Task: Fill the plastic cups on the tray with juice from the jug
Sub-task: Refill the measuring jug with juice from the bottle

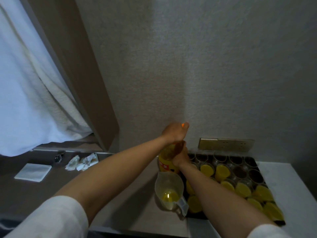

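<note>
Head view: we see our left hand (pixel 173 132) curled over the top of a yellow juice bottle (pixel 167 160), its fingers closed around an orange cap (pixel 183 125) that peeks out between them. Our right hand (pixel 181 156) grips the bottle's neck just below. The bottle stands upright on the bench (pixel 120 194), touching the left edge of the dark tray (pixel 257 164). The clear plastic jug (pixel 169 191) sits just in front of the bottle, beside the tray, with a little yellow juice in its bottom. On the tray, the near plastic cups (pixel 223 172) hold juice, while the far cups by the wall look unfilled. Further left on the bench lie crumpled tissues (pixel 82 162), a folded napkin (pixel 33 171) and a wristwatch (pixel 58 158).
</note>
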`<state>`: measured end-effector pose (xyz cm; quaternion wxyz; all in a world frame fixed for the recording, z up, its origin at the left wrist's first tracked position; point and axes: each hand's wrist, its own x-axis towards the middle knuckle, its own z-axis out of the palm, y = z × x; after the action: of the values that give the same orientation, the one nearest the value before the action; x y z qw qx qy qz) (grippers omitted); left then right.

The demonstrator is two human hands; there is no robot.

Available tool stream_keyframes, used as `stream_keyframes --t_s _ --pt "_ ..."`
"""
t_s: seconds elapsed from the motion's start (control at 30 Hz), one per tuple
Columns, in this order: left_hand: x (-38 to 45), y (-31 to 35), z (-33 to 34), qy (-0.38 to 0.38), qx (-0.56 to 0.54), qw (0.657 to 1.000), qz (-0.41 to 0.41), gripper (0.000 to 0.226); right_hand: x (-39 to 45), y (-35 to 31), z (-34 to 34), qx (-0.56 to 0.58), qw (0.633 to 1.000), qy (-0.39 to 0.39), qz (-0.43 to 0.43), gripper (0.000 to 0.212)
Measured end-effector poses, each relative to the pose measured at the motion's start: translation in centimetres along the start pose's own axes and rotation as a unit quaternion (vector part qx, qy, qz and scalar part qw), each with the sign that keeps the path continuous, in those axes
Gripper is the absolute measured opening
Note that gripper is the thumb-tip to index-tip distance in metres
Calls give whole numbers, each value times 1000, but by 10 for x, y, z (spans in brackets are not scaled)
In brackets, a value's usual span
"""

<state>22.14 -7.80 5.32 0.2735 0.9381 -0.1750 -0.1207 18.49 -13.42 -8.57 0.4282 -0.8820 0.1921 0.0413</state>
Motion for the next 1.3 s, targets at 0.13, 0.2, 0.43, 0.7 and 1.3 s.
stream_keyframes --t_s 0.13,0.2,0.43,0.7,1.3 --pt "-5 8 1 -44 -305 945 -112 57 4 2 11 17 1000 12 -17 72" --pt "-3 11 1 -40 -376 916 -136 56 3 2 14 49 998 32 -8 73" --pt "6 3 0 53 -346 923 -158 81 -9 -13 3 45 998 36 -38 107" --pt "9 21 -60 91 -352 927 -95 107 -15 -50 -15 122 984 109 -72 109" --pt "-54 109 -157 38 -457 888 3 33 -77 -54 -81 196 936 187 -226 137"
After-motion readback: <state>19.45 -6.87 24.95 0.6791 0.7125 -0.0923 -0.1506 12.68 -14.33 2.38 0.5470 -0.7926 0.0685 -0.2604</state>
